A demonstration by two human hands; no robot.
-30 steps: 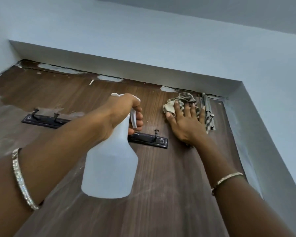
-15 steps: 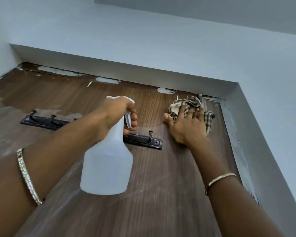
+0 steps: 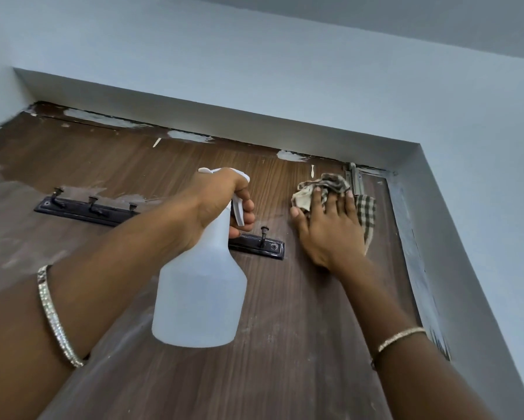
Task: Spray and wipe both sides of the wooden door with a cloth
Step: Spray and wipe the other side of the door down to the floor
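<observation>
The brown wooden door (image 3: 300, 344) fills the lower view, seen from below up to its top edge. My left hand (image 3: 221, 204) grips the neck of a white translucent spray bottle (image 3: 200, 295), fingers curled round the trigger, nozzle toward the door. My right hand (image 3: 330, 228) lies flat with straight fingers on a checked cloth (image 3: 367, 213), pressing it against the door near the top right corner. Most of the cloth is hidden under the palm.
A black hook rail (image 3: 85, 207) is screwed across the door, partly behind my left arm. A metal bolt latch (image 3: 355, 180) sits at the top right, just above the cloth. Grey-blue wall and door recess (image 3: 421, 207) frame the door closely on the right and top.
My right hand slid the cloth slightly down and left from the latch, uncovering it. The left hand with the bottle stayed about where it was.
</observation>
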